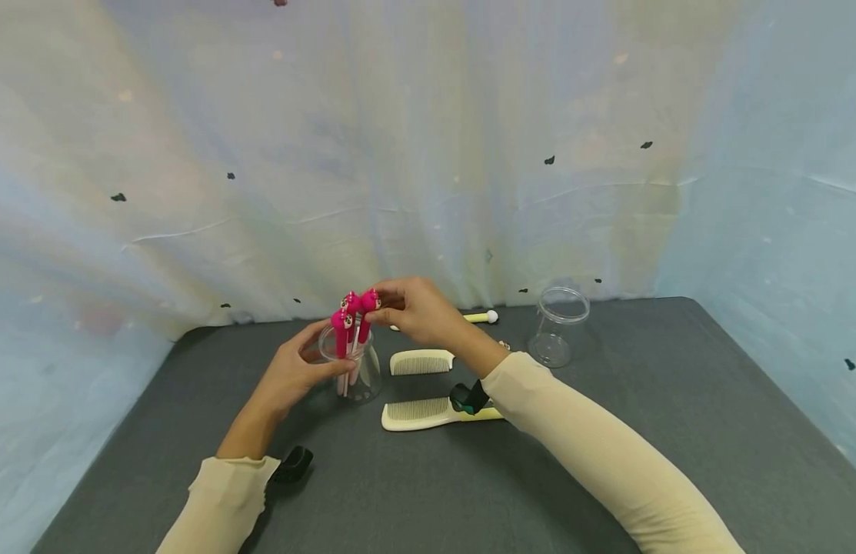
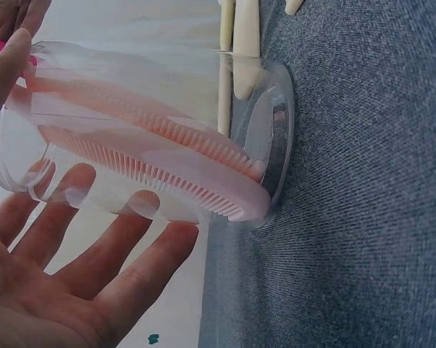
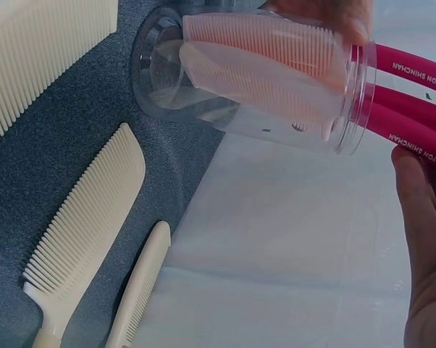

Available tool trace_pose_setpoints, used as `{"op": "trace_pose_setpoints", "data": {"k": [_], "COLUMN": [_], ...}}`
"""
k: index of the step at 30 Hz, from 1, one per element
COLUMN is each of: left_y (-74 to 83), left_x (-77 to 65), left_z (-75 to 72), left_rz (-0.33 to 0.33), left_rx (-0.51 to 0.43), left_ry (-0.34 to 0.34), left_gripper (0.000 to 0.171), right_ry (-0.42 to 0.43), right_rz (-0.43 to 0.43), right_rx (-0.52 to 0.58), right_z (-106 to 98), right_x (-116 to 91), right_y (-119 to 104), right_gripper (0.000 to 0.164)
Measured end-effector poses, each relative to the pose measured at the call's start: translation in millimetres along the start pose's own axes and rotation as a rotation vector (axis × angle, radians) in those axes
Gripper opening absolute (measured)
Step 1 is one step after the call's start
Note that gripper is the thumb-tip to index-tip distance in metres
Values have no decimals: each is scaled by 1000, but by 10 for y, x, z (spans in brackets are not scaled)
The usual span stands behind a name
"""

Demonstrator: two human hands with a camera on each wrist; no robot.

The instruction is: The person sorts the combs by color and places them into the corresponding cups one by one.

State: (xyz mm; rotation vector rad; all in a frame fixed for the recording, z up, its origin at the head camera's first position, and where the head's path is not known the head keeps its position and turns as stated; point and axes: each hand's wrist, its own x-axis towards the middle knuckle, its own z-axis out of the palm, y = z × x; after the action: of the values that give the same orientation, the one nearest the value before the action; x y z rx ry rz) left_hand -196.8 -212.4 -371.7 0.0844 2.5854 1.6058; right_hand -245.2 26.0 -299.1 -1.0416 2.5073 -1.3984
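Note:
My left hand (image 1: 296, 373) grips a transparent jar (image 1: 371, 378) on the left of the table, thumb and fingers on opposite sides of it. Several combs with bright pink handles stand in the jar, teeth down; the left wrist view shows their pale pink toothed parts (image 2: 167, 170) through the wall. Little figure heads (image 1: 342, 319) top the handles, which stick out above the rim. Over the jar, my right hand (image 1: 417, 312) pinches one pink comb (image 1: 371, 302) near its figure head. Handles in the right wrist view (image 3: 410, 69) carry white lettering.
Right of the jar lie a cream comb (image 1: 421, 362), a nearer cream comb (image 1: 414, 415) and, at the back, a yellow handle (image 1: 479, 317) with a white tip, all partly hidden by my right arm. A second transparent jar (image 1: 551, 350) stands back right. Pale curtains (image 1: 428, 154) hang behind the dark table.

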Motion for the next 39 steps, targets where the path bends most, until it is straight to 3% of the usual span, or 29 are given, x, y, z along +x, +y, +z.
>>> {"op": "trace_pose_setpoints", "data": {"k": [13, 39], "left_y": [11, 23], "left_x": [-2, 30], "left_z": [-6, 28], "left_rz": [-6, -34], "left_rx": [0, 46], "left_ry": [7, 25], "left_gripper": [89, 93], "right_ry": [-6, -17], "right_rz": [-13, 12], "right_rx": [-37, 15], "right_z": [6, -44], "right_x": [-7, -48], "right_y": [2, 53], "right_gripper": [32, 39]}}
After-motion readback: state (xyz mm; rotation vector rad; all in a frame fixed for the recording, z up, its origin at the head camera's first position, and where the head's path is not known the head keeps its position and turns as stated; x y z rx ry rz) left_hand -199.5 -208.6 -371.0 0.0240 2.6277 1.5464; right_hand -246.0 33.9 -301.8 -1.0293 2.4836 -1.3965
